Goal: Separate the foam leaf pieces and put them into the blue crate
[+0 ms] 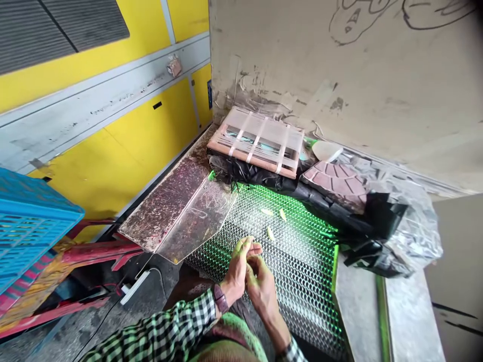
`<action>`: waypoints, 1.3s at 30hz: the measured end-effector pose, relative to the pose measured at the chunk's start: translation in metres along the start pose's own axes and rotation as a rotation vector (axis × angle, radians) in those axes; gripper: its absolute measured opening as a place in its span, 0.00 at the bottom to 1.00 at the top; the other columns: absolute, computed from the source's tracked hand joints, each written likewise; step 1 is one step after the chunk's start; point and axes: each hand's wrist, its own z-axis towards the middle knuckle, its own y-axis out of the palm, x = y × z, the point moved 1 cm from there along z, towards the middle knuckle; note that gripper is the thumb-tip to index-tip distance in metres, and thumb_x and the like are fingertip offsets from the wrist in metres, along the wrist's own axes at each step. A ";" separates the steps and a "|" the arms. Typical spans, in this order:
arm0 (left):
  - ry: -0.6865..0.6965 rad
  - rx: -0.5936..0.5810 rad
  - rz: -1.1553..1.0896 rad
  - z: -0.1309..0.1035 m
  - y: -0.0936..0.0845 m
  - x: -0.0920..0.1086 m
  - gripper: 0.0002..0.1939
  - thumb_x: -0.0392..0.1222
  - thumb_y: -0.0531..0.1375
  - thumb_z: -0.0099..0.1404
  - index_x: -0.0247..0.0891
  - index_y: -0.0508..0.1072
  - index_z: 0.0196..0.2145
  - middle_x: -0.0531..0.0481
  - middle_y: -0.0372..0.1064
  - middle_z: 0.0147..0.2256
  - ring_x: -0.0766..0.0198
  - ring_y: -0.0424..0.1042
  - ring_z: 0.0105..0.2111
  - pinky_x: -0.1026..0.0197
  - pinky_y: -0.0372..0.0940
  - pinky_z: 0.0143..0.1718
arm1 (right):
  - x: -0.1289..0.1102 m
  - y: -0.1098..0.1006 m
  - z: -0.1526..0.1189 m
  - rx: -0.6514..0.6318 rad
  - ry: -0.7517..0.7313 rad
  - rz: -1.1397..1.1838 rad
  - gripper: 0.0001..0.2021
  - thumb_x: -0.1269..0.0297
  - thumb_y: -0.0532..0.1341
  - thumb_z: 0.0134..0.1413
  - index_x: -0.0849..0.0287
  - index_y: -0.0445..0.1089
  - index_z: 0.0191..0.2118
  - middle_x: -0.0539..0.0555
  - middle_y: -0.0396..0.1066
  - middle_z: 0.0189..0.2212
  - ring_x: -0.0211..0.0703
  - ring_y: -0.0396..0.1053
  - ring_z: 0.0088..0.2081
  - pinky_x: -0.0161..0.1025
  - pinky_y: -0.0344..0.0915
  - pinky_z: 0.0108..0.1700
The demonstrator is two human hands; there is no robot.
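Note:
My left hand (238, 261) and my right hand (259, 281) meet above the near part of a metal mesh surface (302, 271). The fingers of both are drawn together, touching one another. Whatever lies between them is hidden or too small to make out. Beyond my hands, three small pale yellow-green pieces lie on the lit mesh: one piece (267, 212) at the left, another (283, 214) at the right, and a third (270, 233) nearest my fingertips.
Behind the mesh, a wooden frame with white straps (260, 138) rests on black plastic (249, 171). A pink segmented piece (335, 181) and clear plastic (418, 226) are at the right. A stained board (169, 201) and blue crate (33, 221) stand left.

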 end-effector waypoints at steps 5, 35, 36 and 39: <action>0.079 0.049 0.165 0.011 -0.006 -0.003 0.22 0.54 0.57 0.71 0.40 0.68 0.57 0.35 0.70 0.61 0.54 0.71 0.60 0.52 0.66 0.61 | 0.031 -0.029 0.025 0.143 -0.002 -0.326 0.23 0.42 0.53 0.68 0.57 0.72 0.37 0.55 0.76 0.30 0.45 0.70 0.28 0.38 0.62 0.30; 0.060 0.372 0.371 -0.059 -0.181 0.052 0.36 0.72 0.69 0.50 0.39 0.78 0.43 0.43 0.81 0.37 0.50 0.80 0.38 0.49 0.75 0.44 | -0.012 -0.038 0.087 0.157 -0.129 -0.121 0.22 0.43 0.57 0.64 0.58 0.74 0.46 0.56 0.75 0.34 0.45 0.69 0.31 0.39 0.67 0.31; 0.081 0.392 0.372 -0.062 -0.182 0.060 0.36 0.72 0.69 0.49 0.39 0.79 0.43 0.43 0.81 0.37 0.49 0.80 0.38 0.49 0.75 0.43 | -0.019 -0.021 0.079 0.109 -0.136 -0.099 0.22 0.42 0.58 0.64 0.57 0.74 0.45 0.56 0.75 0.34 0.46 0.70 0.32 0.40 0.69 0.32; 0.215 0.457 0.376 -0.073 -0.185 0.091 0.33 0.71 0.67 0.53 0.39 0.79 0.43 0.43 0.81 0.36 0.51 0.80 0.36 0.51 0.75 0.42 | -0.041 0.019 0.053 0.050 -0.070 -0.009 0.24 0.38 0.59 0.61 0.54 0.76 0.45 0.56 0.76 0.34 0.47 0.72 0.31 0.42 0.72 0.32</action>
